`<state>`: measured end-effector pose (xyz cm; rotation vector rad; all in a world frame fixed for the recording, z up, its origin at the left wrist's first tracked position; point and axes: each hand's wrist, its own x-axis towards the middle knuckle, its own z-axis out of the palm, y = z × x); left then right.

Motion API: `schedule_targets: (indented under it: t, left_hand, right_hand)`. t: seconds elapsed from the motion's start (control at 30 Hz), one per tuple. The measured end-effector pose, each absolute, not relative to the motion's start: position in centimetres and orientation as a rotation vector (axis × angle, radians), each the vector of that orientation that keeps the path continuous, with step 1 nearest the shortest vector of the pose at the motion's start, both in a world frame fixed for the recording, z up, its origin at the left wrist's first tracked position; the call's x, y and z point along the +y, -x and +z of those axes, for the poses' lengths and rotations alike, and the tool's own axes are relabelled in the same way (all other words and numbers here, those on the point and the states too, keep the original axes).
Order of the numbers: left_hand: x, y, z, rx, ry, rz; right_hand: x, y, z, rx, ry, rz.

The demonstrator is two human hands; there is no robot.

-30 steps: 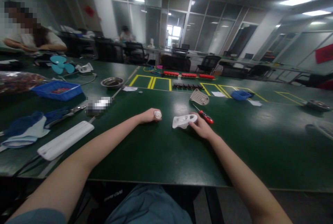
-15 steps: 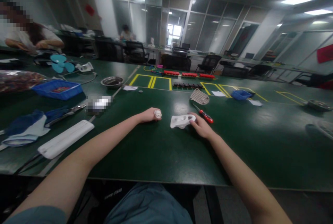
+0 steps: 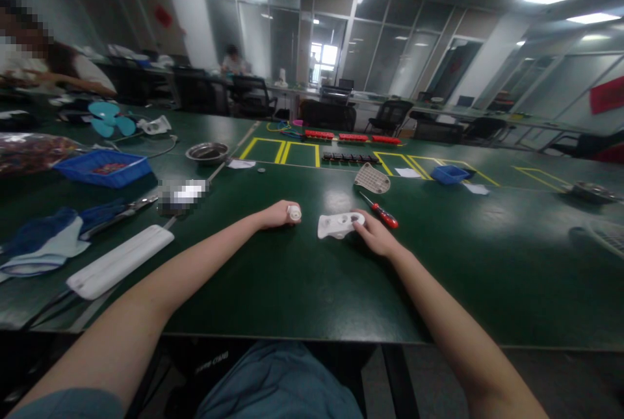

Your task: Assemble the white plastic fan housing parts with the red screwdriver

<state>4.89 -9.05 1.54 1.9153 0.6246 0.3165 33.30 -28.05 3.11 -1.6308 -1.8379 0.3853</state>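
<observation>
My left hand (image 3: 279, 215) is closed around a small white round part (image 3: 294, 213), whose ringed end faces me; the rest of it is hidden in my fingers. In my right hand (image 3: 374, 234) is a white plastic housing (image 3: 335, 225) with round openings, pinched at its right end between thumb and fingers. The two white pieces are apart. Just beyond my right hand lies a screwdriver (image 3: 385, 215) with a red and black handle. A beige perforated plate (image 3: 372, 178) rests behind the screwdriver.
On the left are a white power strip (image 3: 121, 262), blue-and-white gloves (image 3: 46, 243), a blue tray (image 3: 104, 169), a metal bowl (image 3: 207, 152) and a small fan (image 3: 111, 119). Red racks (image 3: 353, 138) and a black rack (image 3: 351, 158) stand far back. A co-worker sits at far left.
The view has shifted slightly. Both hands keep their holds and stay nearly still. The co-worker at far left has moved their arms.
</observation>
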Motion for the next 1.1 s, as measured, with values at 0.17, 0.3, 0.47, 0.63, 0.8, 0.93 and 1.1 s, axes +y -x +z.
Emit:
schedule_targets:
  t: [0.17, 0.3, 0.47, 0.63, 0.8, 0.93, 1.1]
  left_hand:
    - [-9.09, -4.97, 1.47, 0.618, -1.912, 0.321]
    - [-9.03, -5.04, 1.22, 0.632, -1.921, 0.337]
    - [-8.97, -5.02, 1.14, 0.617, -1.923, 0.337]
    - [-8.98, -4.95, 1.33, 0.615, -1.928, 0.328]
    - [-8.95, -4.88, 1.4, 0.622, -1.932, 0.303]
    - [-9.0, -4.78, 1.6, 0.624, -1.928, 0.292]
    - [-9.08, -4.79, 1.71, 0.62, -1.926, 0.28]
  right_hand:
    - [-27.88, -33.43, 2.81, -1.843, 1.631, 0.383]
    - [-27.85, -33.46, 2.78, -1.847, 1.614, 0.392]
    - [-27.93, -33.49, 2.96, -1.853, 1.585, 0.4]
    - [-27.94, -33.55, 2.92, -1.849, 1.592, 0.392]
    - [-27.98, -33.5, 3.03, -1.851, 1.585, 0.388]
    - [-27.99, -33.43, 3.14, -1.853, 1.59, 0.394]
    - [-27.97, -33.4, 3.12, -1.847, 1.589, 0.394]
